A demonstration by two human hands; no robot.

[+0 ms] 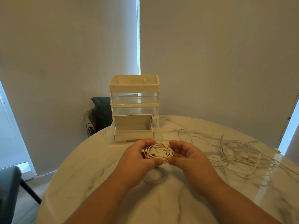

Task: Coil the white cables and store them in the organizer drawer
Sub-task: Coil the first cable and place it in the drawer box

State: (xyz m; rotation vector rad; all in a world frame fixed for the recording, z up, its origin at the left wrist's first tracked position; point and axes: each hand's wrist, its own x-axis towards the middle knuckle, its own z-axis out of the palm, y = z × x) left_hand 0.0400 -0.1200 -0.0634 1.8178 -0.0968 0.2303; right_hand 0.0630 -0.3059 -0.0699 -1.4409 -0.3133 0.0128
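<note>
A small coil of white cable (pixel 159 151) hangs a little above the marble table, held between both hands. My left hand (pixel 137 157) grips its left side, and my right hand (pixel 186 155) pinches its right side. Behind them stands the white and clear organizer (pixel 134 97), its bottom drawer (pixel 133 135) pulled open with an open cardboard box in it. Several loose white cables (pixel 239 156) lie tangled on the table to the right. Another white coil (pixel 156 176) lies on the table below my hands.
The round marble table (pixel 113 199) curves away at the left and front. A dark cushion and chair back (pixel 100 110) stand behind the table at the left. A dark chair (pixel 8 183) is at the lower left.
</note>
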